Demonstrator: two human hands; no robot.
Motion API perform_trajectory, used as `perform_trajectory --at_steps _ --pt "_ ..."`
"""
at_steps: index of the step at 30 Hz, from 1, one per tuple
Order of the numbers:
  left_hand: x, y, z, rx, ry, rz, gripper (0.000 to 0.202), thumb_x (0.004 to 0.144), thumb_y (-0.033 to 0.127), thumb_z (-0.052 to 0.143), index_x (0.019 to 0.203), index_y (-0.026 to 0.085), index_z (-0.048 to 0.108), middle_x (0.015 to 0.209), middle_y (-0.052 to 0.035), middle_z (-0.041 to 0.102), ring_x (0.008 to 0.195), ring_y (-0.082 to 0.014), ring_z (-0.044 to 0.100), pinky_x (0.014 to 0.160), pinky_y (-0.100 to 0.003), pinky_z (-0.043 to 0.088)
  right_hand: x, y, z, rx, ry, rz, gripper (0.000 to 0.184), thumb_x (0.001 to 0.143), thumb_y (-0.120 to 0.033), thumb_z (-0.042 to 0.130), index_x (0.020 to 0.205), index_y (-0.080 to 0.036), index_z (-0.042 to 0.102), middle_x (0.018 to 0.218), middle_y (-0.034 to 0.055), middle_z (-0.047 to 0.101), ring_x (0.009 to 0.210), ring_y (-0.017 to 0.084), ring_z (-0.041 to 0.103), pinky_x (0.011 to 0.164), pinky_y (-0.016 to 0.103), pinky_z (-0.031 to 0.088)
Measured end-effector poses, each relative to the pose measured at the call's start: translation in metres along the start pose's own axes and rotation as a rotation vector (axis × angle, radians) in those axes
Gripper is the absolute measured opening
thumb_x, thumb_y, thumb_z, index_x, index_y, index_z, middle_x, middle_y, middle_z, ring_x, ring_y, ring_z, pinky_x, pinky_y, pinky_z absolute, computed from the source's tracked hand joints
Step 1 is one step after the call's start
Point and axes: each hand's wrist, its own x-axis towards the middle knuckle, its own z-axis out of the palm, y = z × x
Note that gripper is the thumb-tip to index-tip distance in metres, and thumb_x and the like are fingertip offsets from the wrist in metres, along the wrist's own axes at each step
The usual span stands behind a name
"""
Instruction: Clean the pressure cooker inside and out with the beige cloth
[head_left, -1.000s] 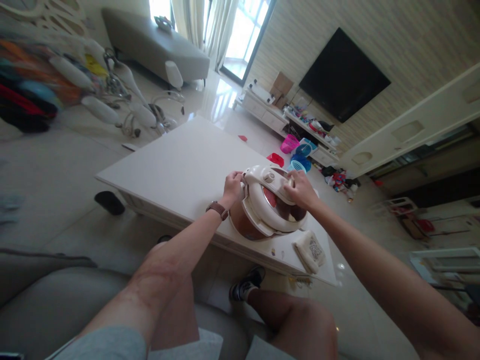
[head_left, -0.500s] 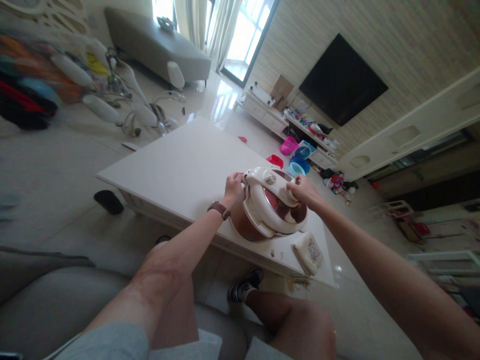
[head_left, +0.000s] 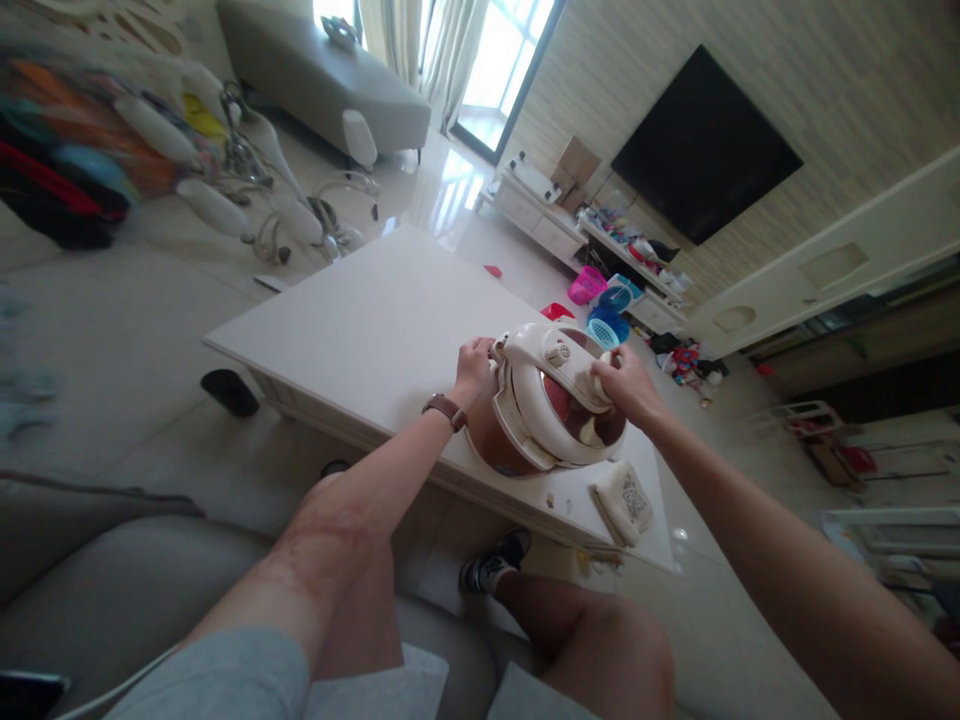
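A cream and brown electric pressure cooker stands on the white table in front of me. Its rounded lid has shiny dark panels and a wide handle across the top with a small round valve. My right hand is closed around the right end of the lid handle. At the cooker's far left edge, my left hand is curled against the rim; its fingertips are partly hidden. A brown-strapped watch is on my left wrist. The inside of the cooker is not visible.
Right of the cooker lies a folded cream cloth with a dark print, near small bits on the tabletop. Pink and blue baskets stand on the floor beyond. A grey sofa is beneath me.
The view has shifted slightly, carrying most of the scene rightward. My right hand and the lid handle have moved a little right relative to the table. Both hands keep their hold.
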Motion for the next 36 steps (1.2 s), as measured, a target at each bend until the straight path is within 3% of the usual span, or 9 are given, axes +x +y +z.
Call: perform_trajectory --at_steps 8,14,21,31,36 --pt "-0.001 0.001 0.000 -0.008 0.014 -0.003 0.024 0.077 0.034 0.054 0.081 0.018 0.071 0.087 -0.0083 0.073 0.086 -0.0232 0.066 0.079 -0.037 0.051 0.011 -0.005 0.013 0.000 0.029 0.019 0.022 0.067 -0.041 0.064 0.080 -0.025 0.056 0.076 0.0044 0.062 0.074 0.024 0.054 0.069 0.036 0.043" --pt "0.000 0.001 0.000 -0.002 0.006 -0.004 0.024 0.078 0.035 0.054 0.081 0.018 0.071 0.085 -0.0079 0.072 0.083 -0.0224 0.063 0.076 -0.036 0.050 0.010 -0.008 0.012 0.012 0.033 0.001 0.021 0.065 -0.041 0.064 0.074 -0.023 0.056 0.074 0.0033 0.061 0.073 0.022 0.054 0.066 0.034 0.042" --pt "0.002 -0.004 0.001 0.009 0.018 0.008 0.026 0.078 0.037 0.054 0.081 0.018 0.072 0.085 -0.0077 0.072 0.084 -0.0225 0.063 0.076 -0.035 0.050 0.013 -0.011 0.005 0.044 0.005 0.008 0.024 0.062 -0.039 0.063 0.079 -0.021 0.065 0.077 0.0036 0.063 0.078 0.024 0.057 0.073 0.036 0.047" --pt "0.004 -0.004 0.001 -0.034 0.003 -0.011 0.028 0.077 0.039 0.053 0.078 0.018 0.071 0.081 -0.0057 0.069 0.079 -0.0200 0.061 0.069 -0.032 0.047 0.012 -0.022 -0.002 -0.085 -0.074 -0.230 0.039 0.065 -0.041 0.059 0.097 -0.020 0.069 0.088 0.0052 0.068 0.081 0.024 0.057 0.078 0.037 0.046" --pt "0.004 -0.003 0.000 -0.049 -0.002 -0.023 0.028 0.077 0.039 0.054 0.078 0.017 0.072 0.081 -0.0061 0.070 0.078 -0.0204 0.061 0.066 -0.032 0.046 0.019 -0.019 0.001 -0.077 -0.147 -0.248 0.043 0.064 -0.041 0.057 0.099 -0.020 0.069 0.082 0.0034 0.064 0.078 0.023 0.057 0.074 0.035 0.043"
